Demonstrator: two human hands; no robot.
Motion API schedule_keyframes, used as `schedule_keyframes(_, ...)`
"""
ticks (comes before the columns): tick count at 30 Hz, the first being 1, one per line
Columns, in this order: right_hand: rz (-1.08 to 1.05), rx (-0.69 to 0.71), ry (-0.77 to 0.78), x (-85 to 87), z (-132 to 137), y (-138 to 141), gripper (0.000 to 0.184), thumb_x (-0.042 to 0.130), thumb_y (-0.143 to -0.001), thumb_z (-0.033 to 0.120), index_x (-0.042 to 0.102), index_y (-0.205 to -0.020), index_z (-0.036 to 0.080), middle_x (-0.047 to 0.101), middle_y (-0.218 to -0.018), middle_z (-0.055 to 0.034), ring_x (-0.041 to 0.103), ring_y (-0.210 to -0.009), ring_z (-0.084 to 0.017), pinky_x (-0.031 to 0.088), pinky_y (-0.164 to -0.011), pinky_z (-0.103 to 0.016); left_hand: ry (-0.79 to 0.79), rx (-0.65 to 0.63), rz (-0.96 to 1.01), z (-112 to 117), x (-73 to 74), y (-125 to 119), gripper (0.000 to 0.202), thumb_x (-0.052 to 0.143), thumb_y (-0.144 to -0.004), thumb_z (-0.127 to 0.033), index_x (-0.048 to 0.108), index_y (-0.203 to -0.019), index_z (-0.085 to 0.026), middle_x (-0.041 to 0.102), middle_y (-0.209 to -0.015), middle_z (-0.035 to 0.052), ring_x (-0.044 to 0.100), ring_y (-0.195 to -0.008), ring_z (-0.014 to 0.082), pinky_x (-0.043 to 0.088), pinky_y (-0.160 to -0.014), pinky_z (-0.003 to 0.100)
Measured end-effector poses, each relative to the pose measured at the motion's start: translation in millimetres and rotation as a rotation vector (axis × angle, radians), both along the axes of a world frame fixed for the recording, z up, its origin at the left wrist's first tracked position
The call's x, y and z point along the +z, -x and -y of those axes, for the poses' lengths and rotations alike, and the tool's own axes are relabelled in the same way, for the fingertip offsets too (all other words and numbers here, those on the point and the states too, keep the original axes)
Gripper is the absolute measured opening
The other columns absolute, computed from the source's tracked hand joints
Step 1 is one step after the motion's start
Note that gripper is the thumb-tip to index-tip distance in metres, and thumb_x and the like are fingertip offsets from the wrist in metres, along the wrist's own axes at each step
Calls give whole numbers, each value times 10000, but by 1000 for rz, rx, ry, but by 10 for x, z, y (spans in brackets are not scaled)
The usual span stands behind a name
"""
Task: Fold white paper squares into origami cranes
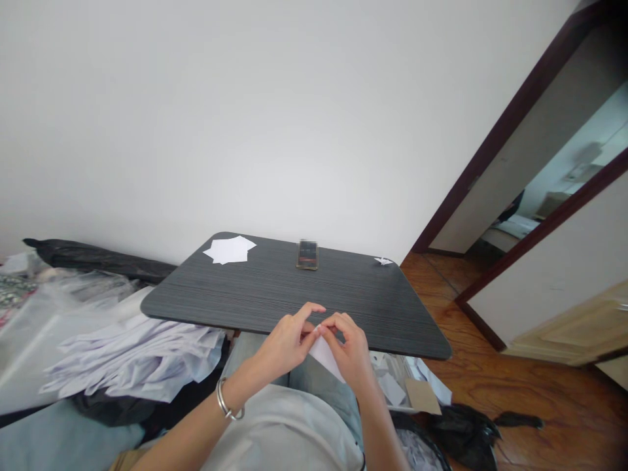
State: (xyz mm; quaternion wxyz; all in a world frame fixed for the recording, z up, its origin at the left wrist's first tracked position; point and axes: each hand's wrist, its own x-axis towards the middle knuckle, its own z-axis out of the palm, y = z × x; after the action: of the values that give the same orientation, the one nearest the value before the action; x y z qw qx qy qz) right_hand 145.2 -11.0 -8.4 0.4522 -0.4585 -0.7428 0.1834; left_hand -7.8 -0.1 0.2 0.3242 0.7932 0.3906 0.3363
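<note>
A piece of folded white paper (pixel 324 356) is pinched between my two hands, just off the near edge of the dark table (pixel 343 281). My left hand (pixel 293 335) grips its upper tip between thumb and fingers, the index finger stretched out above. From the other side my right hand (pixel 349 347) pinches the same tip with thumb and index finger and covers part of the sheet. At the table's back right corner lies a small folded paper piece (pixel 383 261). Several loose white sheets (pixel 229 250) overlap at the back left.
A phone (pixel 307 254) lies at the table's back middle. Folded white cloth (pixel 137 356) is piled on the left, below a long black bag (pixel 88 258). Down on the right are a box of papers (pixel 400 386) and a black plastic bag (pixel 466 432) on the wooden floor.
</note>
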Motion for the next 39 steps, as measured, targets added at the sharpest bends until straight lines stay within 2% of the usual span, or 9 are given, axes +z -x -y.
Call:
schedule_keyframes(5, -61, -12, -61, -24, -8, 37, 186, 469, -843, 162, 507, -663, 190, 525, -652, -2, 464, -659, -161, 341, -626, -277, 14, 31, 28, 0, 4, -29, 303, 446, -838, -226, 426, -1134, -164, 583, -544, -46, 489, -466, 111, 326, -490, 182)
schedule_keyframes(9, -159, -68, -54, -35, -9, 30, 204, 457, -844, 180, 491, -643, 186, 496, -631, 3, 459, -630, -154, 343, -600, -272, 109, 91, 107, 1, -75, -66, 125, 481, -822, -288, 512, -835, -167, 577, -526, -32, 541, -481, 120, 372, -489, 191)
schedule_keyframes(11, -176, -97, -48, -26, -7, 19, 213, 456, -844, 191, 485, -633, 185, 484, -622, 7, 455, -618, -151, 345, -595, -270, 215, 80, 168, 6, -124, -75, 192, 486, -816, -324, 480, -701, -170, 623, -582, 6, 603, -531, 143, 425, -510, 208)
schedule_keyframes(15, -196, -127, -47, -2, -14, 3, 225, 456, -839, 202, 474, -616, 185, 476, -610, 13, 454, -606, -146, 351, -595, -268, 328, 58, 245, 28, -168, -71, 268, 480, -814, -377, 445, -642, -175, 649, -599, 37, 642, -554, 171, 486, -533, 247)
schedule_keyframes(21, -216, -161, -55, 15, -25, 7, 223, 459, -832, 196, 481, -611, 183, 482, -603, 19, 462, -599, -141, 345, -592, -262, 302, 41, 252, 76, -102, -62, 284, 447, -835, -389, 478, -660, -168, 669, -620, 52, 643, -555, 163, 507, -550, 254)
schedule_keyframes(25, -245, -160, -56, 15, -29, 8, 227, 467, -824, 200, 474, -599, 181, 476, -592, 25, 456, -585, -135, 339, -584, -257, 256, 69, 225, 96, -67, -65, 287, 444, -838, -375, 462, -636, -172, 658, -575, 45, 624, -511, 151, 480, -507, 228)
schedule_keyframes(33, -308, -170, -41, 16, -21, 48, 234, 470, -825, 219, 465, -594, 179, 443, -573, 35, 427, -572, -127, 323, -569, -249, 179, 142, 180, 70, -84, -46, 339, 467, -824, -392, 446, -567, -171, 586, -454, 11, 542, -405, 117, 385, -429, 189)
schedule_keyframes(39, -360, -196, -25, -20, -45, 13, 251, 482, -824, 254, 466, -586, 178, 439, -562, 34, 423, -563, -128, 325, -553, -246, 83, 173, 103, 53, -92, 60, 368, 463, -833, -396, 444, -544, -169, 560, -449, -7, 512, -424, 105, 361, -459, 193)
